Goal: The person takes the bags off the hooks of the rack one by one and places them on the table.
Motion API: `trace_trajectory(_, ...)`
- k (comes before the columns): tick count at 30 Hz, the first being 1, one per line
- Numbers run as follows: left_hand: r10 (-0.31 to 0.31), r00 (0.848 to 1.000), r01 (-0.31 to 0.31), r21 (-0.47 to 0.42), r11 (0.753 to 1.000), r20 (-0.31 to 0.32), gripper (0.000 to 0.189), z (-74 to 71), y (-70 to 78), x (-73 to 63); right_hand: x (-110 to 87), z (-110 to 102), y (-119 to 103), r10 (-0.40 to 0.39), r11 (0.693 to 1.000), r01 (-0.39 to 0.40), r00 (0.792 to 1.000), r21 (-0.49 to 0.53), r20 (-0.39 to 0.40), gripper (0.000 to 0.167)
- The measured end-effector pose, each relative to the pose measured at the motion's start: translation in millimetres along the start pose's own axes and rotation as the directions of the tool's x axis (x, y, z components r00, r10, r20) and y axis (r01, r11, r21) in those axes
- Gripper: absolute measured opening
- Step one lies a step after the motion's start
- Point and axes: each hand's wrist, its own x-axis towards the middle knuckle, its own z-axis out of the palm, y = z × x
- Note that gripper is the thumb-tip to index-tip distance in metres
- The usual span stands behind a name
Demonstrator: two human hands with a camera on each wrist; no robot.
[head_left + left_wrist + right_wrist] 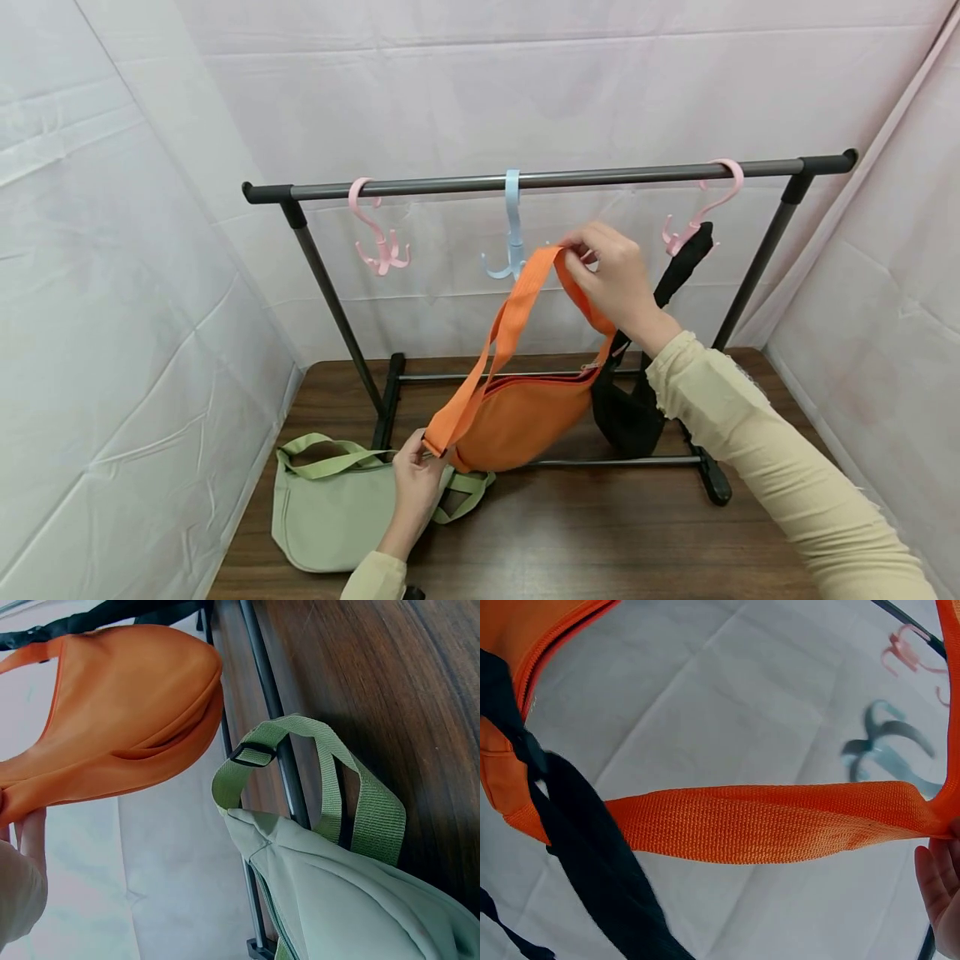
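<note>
An orange shoulder bag (pixel 525 421) hangs between both hands, its body tilted and lifted over the table. My right hand (pixel 611 271) pinches the top of its orange strap (pixel 780 823), close beside the blue hook (pixel 513 237) on the rail. Lower down, my left hand (pixel 418 479) grips the bag's left end near the strap buckle; in the left wrist view its fingers (pixel 31 840) hold the orange fabric. Below that hand a pale green bag (pixel 333 517) lies on the table. A black bag (pixel 628 417) hangs from the right pink hook (pixel 678 237), overlapped by the right forearm.
A dark metal rack stands on the wooden table (pixel 600 533), with its top rail (pixel 450 185) running across. Another pink hook (pixel 384 250) hangs at the left of the rail with nothing on it. White cloth walls (pixel 120 333) enclose the back and sides.
</note>
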Motion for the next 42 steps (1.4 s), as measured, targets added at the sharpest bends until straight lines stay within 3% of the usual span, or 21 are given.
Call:
trace_trajectory(5,0.078,0.997,-0.078,0.035,0.996,0.01,0.017,-5.3,1.8,-5.9,-13.0,12,3,0.014,1.0,-0.015,0.998,0.021,0.061,0.01)
trace_trajectory(9,0.114,0.993,-0.115,0.034,0.993,0.029,0.018,-8.0,2.3,-10.5,-22.7,21,3,0.026,0.999,-0.029,0.995,0.027,0.092,0.01)
trace_trajectory(13,0.136,0.99,-0.138,0.101,0.985,0.023,0.021,-8.4,1.7,-13.2,-31.3,31,5,0.04,0.999,-0.041,0.992,0.006,0.121,0.008)
trace_trajectory(18,0.103,0.994,-0.105,0.1,0.989,0.029,0.021,-7.6,0.0,-17.1,-41.1,45,11,0.093,0.995,-0.085,0.98,-0.05,0.175,0.007)
trace_trajectory(26,0.054,0.998,-0.056,0.102,0.993,0.02,0.018,-7.8,-4.9,-20.7,-58.4,64,24,0.227,0.973,-0.201,0.921,-0.114,0.315,0.011)
trace_trajectory(33,0.033,0.999,-0.032,-0.105,0.994,0.009,0.025,-10.6,-30.0,-18.8,-75.5,64,25,0.257,0.966,-0.236,0.905,-0.103,0.338,0.012)
trace_trajectory(38,0.021,1.0,-0.021,-0.095,0.995,0.002,0.023,-13.5,-14.7,-14.2,-91.9,59,20,0.297,0.953,-0.298,0.89,-0.052,0.347,0.014)
trace_trajectory(42,0.034,0.999,-0.035,-0.093,0.995,-0.016,0.021,-17.9,-5.4,-9.5,-107.0,53,19,0.316,0.942,-0.335,0.892,0.003,0.324,0.015)
